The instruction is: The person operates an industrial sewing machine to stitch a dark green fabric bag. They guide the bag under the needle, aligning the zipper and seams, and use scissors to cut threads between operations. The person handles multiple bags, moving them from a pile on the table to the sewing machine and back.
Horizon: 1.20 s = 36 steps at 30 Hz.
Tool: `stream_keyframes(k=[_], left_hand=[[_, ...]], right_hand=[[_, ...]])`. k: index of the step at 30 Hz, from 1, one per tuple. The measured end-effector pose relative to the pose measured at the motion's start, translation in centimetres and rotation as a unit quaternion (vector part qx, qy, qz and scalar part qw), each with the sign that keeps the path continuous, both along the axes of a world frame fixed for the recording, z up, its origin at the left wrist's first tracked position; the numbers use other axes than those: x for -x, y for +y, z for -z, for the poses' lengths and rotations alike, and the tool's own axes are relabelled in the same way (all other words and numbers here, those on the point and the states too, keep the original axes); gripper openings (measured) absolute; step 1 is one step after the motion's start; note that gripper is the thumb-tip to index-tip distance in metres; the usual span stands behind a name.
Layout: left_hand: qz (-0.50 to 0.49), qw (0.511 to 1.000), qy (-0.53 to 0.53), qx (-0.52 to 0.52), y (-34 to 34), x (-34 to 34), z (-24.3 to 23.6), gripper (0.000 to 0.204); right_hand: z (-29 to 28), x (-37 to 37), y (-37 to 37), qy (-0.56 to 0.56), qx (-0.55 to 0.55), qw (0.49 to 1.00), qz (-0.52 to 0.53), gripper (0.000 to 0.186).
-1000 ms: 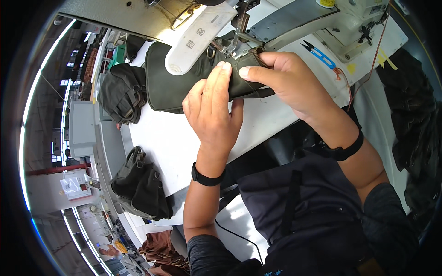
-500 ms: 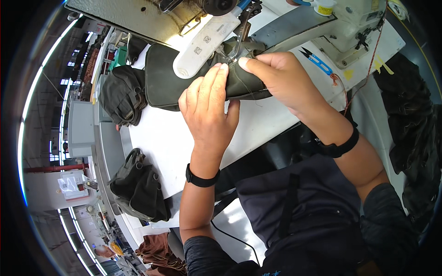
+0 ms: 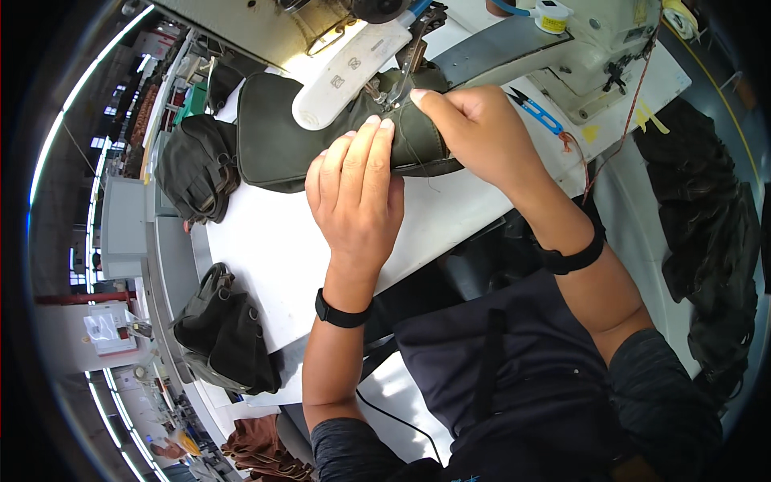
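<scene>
A dark green bag (image 3: 273,132) lies under the head of a sewing machine, its near edge toward me. My left hand (image 3: 353,189) rests on the bag just in front of the presser foot (image 3: 389,100), fingers stretched out flat and side by side, the thumb along the near edge. My right hand (image 3: 482,132) is closed on the bag's right part, thumb on top close to the needle area and the other fingers curled, partly hidden. A loose thread (image 3: 414,153) trails over the bag between my hands. The machine's pale arm cover (image 3: 341,80) hides some of the bag.
Blue thread snips (image 3: 538,112) lie on the white table (image 3: 265,241) at the right, by a reddish cord (image 3: 590,177). Two more dark bags (image 3: 197,169) (image 3: 225,329) stand at the left. Dark fabric pieces (image 3: 699,217) hang at the far right. A small white bottle (image 3: 552,14) stands behind.
The whole view has shifted slightly, so everything sits a little further left. My left thumb has drawn in closer to its fingers. The right hand keeps its grip on the bag.
</scene>
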<state>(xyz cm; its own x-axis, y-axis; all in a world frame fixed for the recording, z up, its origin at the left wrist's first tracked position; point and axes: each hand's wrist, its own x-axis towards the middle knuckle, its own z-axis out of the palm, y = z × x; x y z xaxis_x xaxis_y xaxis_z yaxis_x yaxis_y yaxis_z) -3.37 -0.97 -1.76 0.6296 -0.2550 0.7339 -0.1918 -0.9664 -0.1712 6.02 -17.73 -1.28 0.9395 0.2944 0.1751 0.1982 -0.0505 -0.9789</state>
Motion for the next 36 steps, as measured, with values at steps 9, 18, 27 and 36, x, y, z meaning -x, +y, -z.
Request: stream_keyframes(k=[9,18,27,36], left_hand=[[0.000,1.000,-0.011,-0.024,0.1,0.1,-0.9,0.049],[0.028,0.999,0.018,0.003,0.2,-0.4,-1.7,0.051],[0.029,0.998,0.037,0.033,0.1,-0.3,-2.1,0.058],[0.022,0.999,0.033,0.023,-0.2,-0.1,-1.9,0.055]], right_hand=[[-1.3,3.3,-1.8,-0.199,-0.009,0.979,0.049,0.017],[-1.2,1.0,-0.8,-0.170,0.055,0.984,-0.001,0.030],[-3.4,-3.3,-2.1,0.164,-0.162,0.936,-0.268,0.028],[-2.4,-0.4,-0.6,-0.298,0.025,0.954,0.036,0.015]])
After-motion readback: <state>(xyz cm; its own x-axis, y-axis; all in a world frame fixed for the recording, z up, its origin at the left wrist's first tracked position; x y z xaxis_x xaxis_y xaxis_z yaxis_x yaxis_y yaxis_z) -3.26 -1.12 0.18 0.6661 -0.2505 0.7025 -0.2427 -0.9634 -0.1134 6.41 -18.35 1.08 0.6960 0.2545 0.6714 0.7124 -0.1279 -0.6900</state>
